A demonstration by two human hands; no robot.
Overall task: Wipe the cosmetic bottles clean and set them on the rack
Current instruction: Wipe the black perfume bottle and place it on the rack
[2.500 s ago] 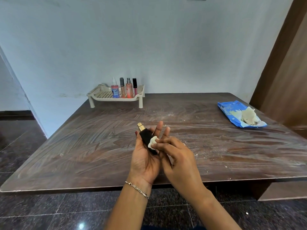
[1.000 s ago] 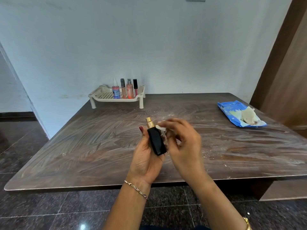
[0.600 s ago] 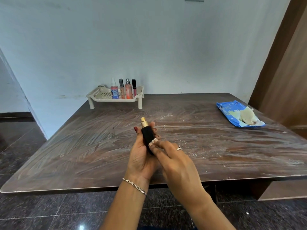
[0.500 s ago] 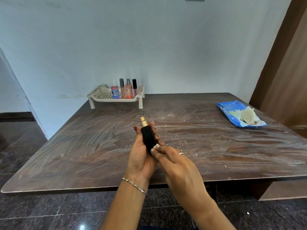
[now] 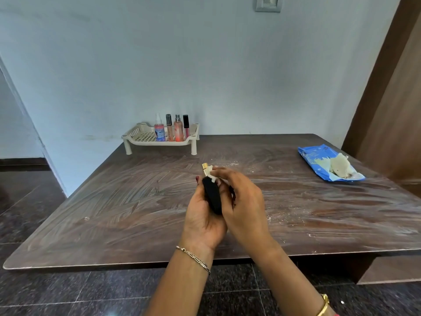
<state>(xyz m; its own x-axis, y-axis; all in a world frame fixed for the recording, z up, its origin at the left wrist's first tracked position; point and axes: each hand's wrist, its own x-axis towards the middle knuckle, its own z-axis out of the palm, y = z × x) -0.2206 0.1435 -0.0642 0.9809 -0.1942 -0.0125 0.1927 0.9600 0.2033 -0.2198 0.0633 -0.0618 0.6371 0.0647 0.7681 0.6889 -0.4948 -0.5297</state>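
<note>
- Left hand [image 5: 202, 222] gripped black bottle [image 5: 212, 195] above table [image 5: 136, 201].
- Right hand [image 5: 243, 201] pinched white wipe [image 5: 213, 173] against its gold top.
- Rack [image 5: 141, 135] held four small bottles [image 5: 178, 131] at table's far edge.

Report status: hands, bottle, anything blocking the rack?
Left hand grips black bottle. Right hand pinches wipe against its gold neck. Rack at far edge, four bottles on its right half. Nothing standing between hands and rack.

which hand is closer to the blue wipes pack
Right. The blue wipes pack lies to the right of both hands. The right hand, pinching a white wipe at the black bottle top, is on that side. The left hand, gripping the bottle, is farther left.
</note>
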